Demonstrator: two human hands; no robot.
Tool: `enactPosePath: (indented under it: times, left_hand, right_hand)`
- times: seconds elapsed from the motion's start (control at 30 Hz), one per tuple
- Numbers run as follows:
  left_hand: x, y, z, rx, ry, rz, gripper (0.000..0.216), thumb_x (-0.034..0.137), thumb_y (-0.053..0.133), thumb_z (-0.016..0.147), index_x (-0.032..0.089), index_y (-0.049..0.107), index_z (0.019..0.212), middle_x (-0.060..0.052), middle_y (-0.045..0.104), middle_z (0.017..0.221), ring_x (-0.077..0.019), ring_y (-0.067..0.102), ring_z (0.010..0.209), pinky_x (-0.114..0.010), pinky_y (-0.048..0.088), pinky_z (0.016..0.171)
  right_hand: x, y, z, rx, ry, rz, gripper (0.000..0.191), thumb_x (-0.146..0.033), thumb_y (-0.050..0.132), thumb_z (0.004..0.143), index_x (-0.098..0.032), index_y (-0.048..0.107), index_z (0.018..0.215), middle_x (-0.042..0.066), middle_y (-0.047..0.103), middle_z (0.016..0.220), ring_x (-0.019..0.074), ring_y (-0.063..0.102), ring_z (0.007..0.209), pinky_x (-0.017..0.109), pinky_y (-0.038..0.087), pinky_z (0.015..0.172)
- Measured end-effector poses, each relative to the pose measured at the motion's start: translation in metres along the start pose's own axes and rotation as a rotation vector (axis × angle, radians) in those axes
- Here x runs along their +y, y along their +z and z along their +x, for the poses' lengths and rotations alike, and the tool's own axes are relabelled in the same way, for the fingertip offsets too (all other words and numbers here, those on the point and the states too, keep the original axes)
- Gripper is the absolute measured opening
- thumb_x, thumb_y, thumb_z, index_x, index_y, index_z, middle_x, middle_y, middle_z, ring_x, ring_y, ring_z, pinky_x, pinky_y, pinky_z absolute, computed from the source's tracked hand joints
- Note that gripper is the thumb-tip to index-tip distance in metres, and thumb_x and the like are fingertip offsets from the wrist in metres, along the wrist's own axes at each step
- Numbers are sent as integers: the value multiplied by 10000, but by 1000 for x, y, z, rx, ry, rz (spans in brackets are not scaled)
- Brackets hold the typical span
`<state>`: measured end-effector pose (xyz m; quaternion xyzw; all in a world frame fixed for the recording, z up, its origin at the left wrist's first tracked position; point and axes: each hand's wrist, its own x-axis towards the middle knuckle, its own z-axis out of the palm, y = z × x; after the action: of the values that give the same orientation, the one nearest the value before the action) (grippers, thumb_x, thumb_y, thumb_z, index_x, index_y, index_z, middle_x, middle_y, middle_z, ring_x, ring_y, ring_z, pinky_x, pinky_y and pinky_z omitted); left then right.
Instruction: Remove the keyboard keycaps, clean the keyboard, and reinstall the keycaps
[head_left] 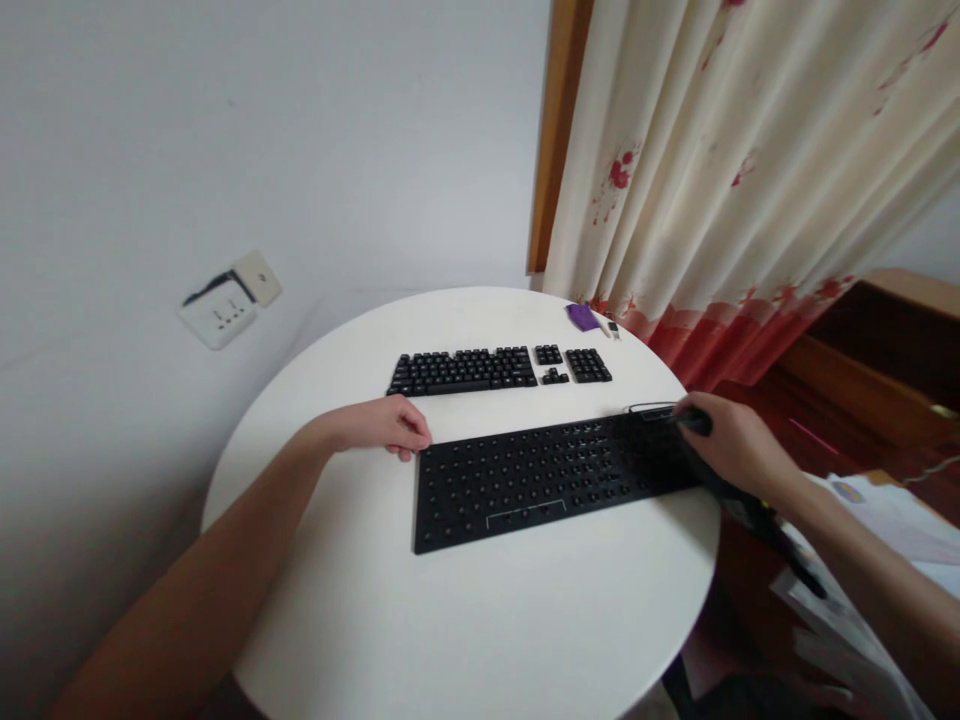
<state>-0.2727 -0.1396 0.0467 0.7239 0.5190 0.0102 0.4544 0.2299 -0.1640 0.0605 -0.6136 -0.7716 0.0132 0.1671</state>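
Observation:
A black keyboard base [517, 475] with its keycaps off lies across the white round table, slightly tilted. My left hand [409, 428] is closed, pinching the base at its far left corner. Over the base's right end, my right hand [724, 435] is wrapped round a long dark object [731, 490] that hangs past the table edge. Blur and the fingers hide its kind. A thin dark loop shows beside that hand. Behind the base, black keycaps [465, 370] stand in keyboard order, with the number block [589, 365] to their right.
A purple cloth-like piece [582, 317] and a small dark-and-white item [614, 330] lie at the table's [420, 620] far right rim. A wall socket [219, 312] is at the left. Curtains [675, 180] hang behind; papers [892, 520] lie beyond the right edge.

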Motion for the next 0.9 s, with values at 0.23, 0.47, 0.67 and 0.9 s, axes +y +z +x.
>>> enactPosePath:
  times: [0.23,0.47,0.67,0.9]
  left_hand:
    - [-3,0,1,2,6,-17,341,493,677,775,177,757,873,-66,736,772,-192,680,736,-255,484,649]
    - [-7,1,2,-1,38,-67,279,432,692,764,178,764,858,-59,735,751,-183,673,710,-250,475,630]
    - [-10,2,4,-3,37,-89,245,378,690,762,173,767,871,-62,743,774,-176,679,709,-242,476,631]
    - [-5,5,1,18,36,-127,224,354,711,741,162,765,842,-57,732,716,-166,671,670,-229,446,590]
  right_hand:
    - [-64,29,49,-234,-304,-40,175,-107,561,785,-220,641,891,50,728,924,220,652,879,283,430,763]
    - [-80,37,64,-185,-197,-220,194,-74,529,804,-186,635,923,120,725,987,253,653,935,291,396,717]
    - [-84,39,62,-211,-134,-286,178,-118,500,832,-193,640,912,113,728,947,257,665,870,306,367,667]
    - [-99,27,48,-89,-155,-214,143,-153,521,827,-212,612,919,80,722,963,257,656,893,312,374,694]
